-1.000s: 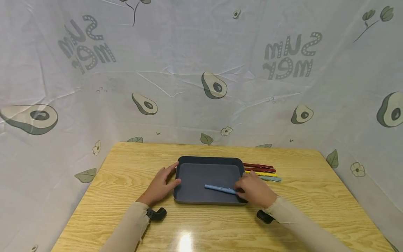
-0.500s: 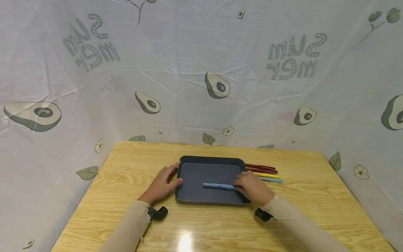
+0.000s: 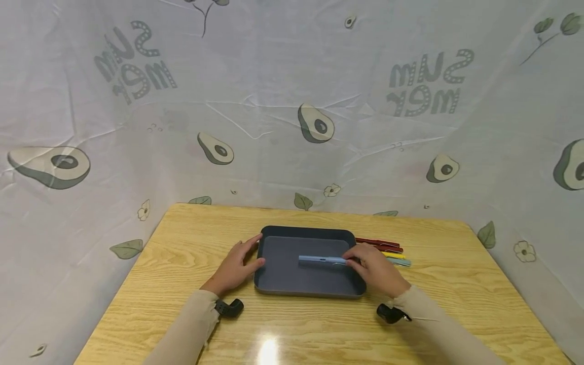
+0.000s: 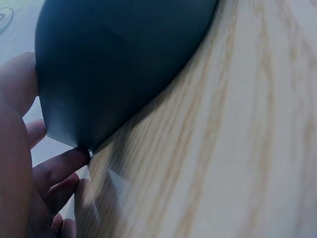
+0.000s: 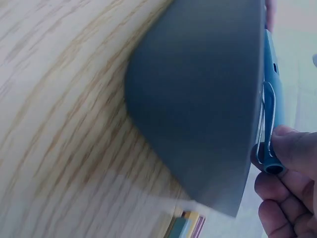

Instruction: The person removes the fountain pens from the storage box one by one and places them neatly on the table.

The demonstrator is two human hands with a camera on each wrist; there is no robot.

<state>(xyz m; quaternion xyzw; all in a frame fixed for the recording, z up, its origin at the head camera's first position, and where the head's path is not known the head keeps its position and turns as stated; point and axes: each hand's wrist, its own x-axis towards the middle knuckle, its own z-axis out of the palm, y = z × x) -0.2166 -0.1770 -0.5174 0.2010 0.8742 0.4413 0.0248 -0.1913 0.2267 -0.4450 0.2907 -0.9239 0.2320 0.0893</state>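
Note:
A dark grey rectangular tray [image 3: 292,284] lies on the wooden table. At its left side my left hand [image 3: 232,268] touches the wall, fingers extended and thumb over the rim. My right hand [image 3: 378,268] pinches a light blue pen [image 3: 319,259] between thumb and fingers at its right end. The pen lies level across the right half of the tray in the head view, pointing left. In the right wrist view the pen's wire clip [image 5: 268,114] shows close to the tray's rim, with the thumb beside it.
Just right of the tray, several pens lie side by side: dark red pens [image 3: 377,242], a yellow pen [image 3: 394,255] and a pale teal pen [image 3: 399,262]. The tray and the right hand partly hide them. A printed curtain [image 3: 274,167] hangs behind the table [image 3: 219,223].
My right hand has moved slightly away from me and to the right, taking the blue pen with it. The pen has turned from slanted to level. My left hand stays at the tray.

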